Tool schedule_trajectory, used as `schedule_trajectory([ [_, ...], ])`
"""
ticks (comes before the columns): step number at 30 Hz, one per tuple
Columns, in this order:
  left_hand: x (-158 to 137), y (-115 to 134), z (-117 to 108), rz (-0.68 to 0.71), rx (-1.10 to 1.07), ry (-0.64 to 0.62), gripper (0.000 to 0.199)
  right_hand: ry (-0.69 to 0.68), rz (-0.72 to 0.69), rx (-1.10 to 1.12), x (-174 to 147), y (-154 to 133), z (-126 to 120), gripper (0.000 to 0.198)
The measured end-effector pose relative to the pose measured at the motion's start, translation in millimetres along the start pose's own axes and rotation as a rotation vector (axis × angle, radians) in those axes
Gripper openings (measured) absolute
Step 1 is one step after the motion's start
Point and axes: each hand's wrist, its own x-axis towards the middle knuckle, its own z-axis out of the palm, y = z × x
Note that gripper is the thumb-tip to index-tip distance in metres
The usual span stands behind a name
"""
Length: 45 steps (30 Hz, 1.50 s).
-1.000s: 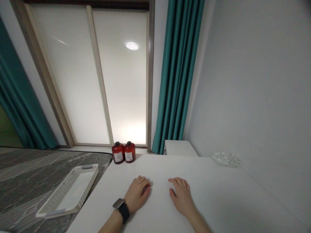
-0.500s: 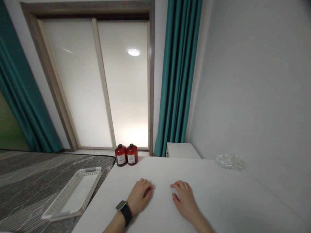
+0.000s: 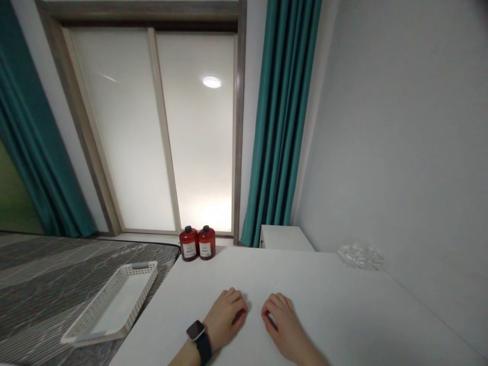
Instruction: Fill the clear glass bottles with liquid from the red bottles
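My left hand (image 3: 227, 316), with a dark watch (image 3: 195, 330) on its wrist, rests on the white table (image 3: 290, 269). Its fingers curl in toward the thumb, and nothing shows in them. To the right, across a small gap, my right hand (image 3: 282, 325) is also on the table, thumb and forefinger closed into a loop around nothing. Two red bottles (image 3: 188, 244) with black caps and white labels stand side by side at the table's far left corner, beyond my left hand.
A white perforated basket (image 3: 143, 295) lies left of the table on a grey patterned bed-like surface (image 3: 34, 284). Crumpled clear plastic (image 3: 360, 256) sits against the wall at the right. Behind the table are a white cabinet (image 3: 286, 238), a teal curtain (image 3: 282, 127) and frosted sliding doors (image 3: 198, 137).
Both hands have moved closer together, and their fingers have curled in from a looser, more spread pose. The bottles, basket and plastic stay in place; the view has shifted slightly.
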Motion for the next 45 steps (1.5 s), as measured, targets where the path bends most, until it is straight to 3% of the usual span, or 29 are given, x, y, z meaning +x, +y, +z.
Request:
schedule_trajectory([
  [37,-5,11,-9,-0.002,-0.087,-0.022,0.02,-0.051,0.04,0.039,-5,-6,-8,0.026],
  [41,-7,12,-9,0.037,-0.104,-0.051,0.015,-0.028,0.007,-0.004,0,18,-29,0.037],
  [45,-4,0,3,0.099,-0.132,-0.001,0.017,0.073,0.107,-0.296,24,93,-78,0.039],
])
